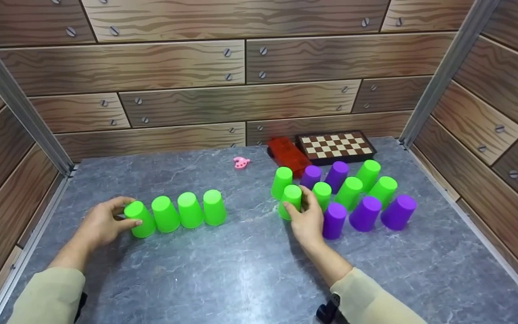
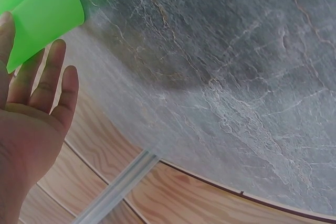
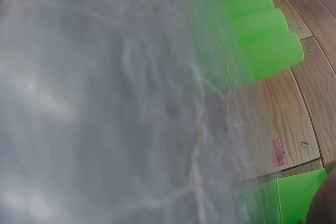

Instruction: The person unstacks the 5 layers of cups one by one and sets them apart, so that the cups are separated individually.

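Note:
Several upside-down green cups stand in a row on the left half of the table. At the row's left end, my left hand [image 1: 101,220] holds the outermost green cup [image 1: 140,219] between thumb and fingers; the left wrist view shows that green cup [image 2: 50,17] with the fingers beside it. My right hand [image 1: 307,220] grips another upside-down green cup [image 1: 291,200] at the left edge of a mixed group. Around it are a green cup [image 1: 281,182] just behind, a purple cup [image 1: 334,220] to its right, and more green and purple cups.
A pink trinket [image 1: 241,163] lies near the back wall. Behind the mixed group are a red box-like item [image 1: 288,155] and a checkered game board [image 1: 336,146]. Wood-patterned walls [image 1: 187,67] with metal corner posts [image 1: 448,67] enclose the grey marbled table [image 1: 187,274].

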A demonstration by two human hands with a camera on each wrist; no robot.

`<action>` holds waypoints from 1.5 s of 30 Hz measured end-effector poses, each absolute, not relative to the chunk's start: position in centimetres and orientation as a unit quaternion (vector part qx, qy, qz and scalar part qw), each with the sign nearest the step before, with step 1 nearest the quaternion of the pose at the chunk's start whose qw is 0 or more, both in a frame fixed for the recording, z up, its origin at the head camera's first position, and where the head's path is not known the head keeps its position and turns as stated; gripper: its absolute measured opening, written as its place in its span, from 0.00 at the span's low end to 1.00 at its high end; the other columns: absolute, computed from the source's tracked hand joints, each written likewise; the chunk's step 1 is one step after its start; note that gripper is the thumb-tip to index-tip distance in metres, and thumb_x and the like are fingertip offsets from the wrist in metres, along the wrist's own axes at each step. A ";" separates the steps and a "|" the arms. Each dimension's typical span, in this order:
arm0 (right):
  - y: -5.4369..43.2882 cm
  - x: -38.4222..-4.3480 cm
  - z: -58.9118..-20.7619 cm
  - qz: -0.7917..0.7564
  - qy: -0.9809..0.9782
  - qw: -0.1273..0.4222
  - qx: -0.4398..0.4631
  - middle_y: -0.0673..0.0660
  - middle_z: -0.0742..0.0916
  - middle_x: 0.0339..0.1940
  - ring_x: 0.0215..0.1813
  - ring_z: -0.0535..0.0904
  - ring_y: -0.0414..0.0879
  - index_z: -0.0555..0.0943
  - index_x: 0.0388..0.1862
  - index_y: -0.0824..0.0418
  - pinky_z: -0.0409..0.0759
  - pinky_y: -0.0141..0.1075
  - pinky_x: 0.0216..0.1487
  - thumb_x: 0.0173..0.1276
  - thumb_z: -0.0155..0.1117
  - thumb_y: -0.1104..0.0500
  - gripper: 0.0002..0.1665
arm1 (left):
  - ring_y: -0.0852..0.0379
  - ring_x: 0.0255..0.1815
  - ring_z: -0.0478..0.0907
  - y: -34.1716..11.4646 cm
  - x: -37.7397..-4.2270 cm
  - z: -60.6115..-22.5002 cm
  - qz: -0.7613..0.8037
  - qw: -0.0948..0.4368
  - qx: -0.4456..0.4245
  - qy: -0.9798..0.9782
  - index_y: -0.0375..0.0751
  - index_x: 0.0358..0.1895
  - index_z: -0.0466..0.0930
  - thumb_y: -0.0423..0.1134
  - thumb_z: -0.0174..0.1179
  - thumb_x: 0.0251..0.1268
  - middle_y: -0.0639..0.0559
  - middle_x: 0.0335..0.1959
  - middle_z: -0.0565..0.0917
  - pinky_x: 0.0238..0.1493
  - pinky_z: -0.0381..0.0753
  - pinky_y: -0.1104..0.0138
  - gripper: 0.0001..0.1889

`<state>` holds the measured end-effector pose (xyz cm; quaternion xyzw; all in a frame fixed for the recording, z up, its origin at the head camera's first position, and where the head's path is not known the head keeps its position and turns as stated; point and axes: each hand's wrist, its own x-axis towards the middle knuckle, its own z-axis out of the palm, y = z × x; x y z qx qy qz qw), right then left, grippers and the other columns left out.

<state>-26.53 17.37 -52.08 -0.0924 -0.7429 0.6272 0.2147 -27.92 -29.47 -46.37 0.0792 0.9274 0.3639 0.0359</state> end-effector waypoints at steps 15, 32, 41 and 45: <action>16.4 -25.4 -48.9 0.633 -0.729 0.261 0.002 0.67 0.77 0.75 0.79 0.69 0.58 0.72 0.76 0.69 0.62 0.46 0.83 0.68 0.75 0.70 0.39 | 0.31 0.61 0.83 -29.8 -27.9 -46.4 0.353 0.037 0.078 0.932 0.33 0.70 0.76 0.42 0.76 0.67 0.31 0.60 0.84 0.56 0.87 0.44 0.32; 7.3 -27.1 -47.6 0.650 -0.744 0.133 0.078 0.67 0.82 0.68 0.73 0.75 0.63 0.75 0.72 0.69 0.68 0.52 0.79 0.64 0.80 0.66 0.39 | 0.31 0.63 0.81 -29.3 -28.3 -46.3 0.360 0.045 0.074 0.929 0.34 0.70 0.77 0.42 0.76 0.68 0.32 0.62 0.83 0.57 0.86 0.45 0.32; 4.3 -28.6 -49.4 0.615 -0.782 0.066 0.075 0.66 0.84 0.67 0.72 0.77 0.61 0.78 0.71 0.65 0.72 0.52 0.77 0.64 0.81 0.65 0.37 | 0.32 0.63 0.82 -29.5 -28.1 -46.2 0.354 0.043 0.076 0.931 0.35 0.70 0.76 0.42 0.76 0.68 0.32 0.62 0.84 0.57 0.86 0.44 0.32; 3.7 -28.8 -50.0 0.616 -0.782 0.059 0.078 0.64 0.83 0.68 0.71 0.77 0.59 0.78 0.71 0.65 0.74 0.51 0.76 0.64 0.81 0.65 0.37 | 0.32 0.62 0.82 -29.5 -27.9 -46.3 0.351 0.036 0.079 0.933 0.34 0.69 0.77 0.42 0.76 0.67 0.32 0.61 0.84 0.56 0.86 0.44 0.31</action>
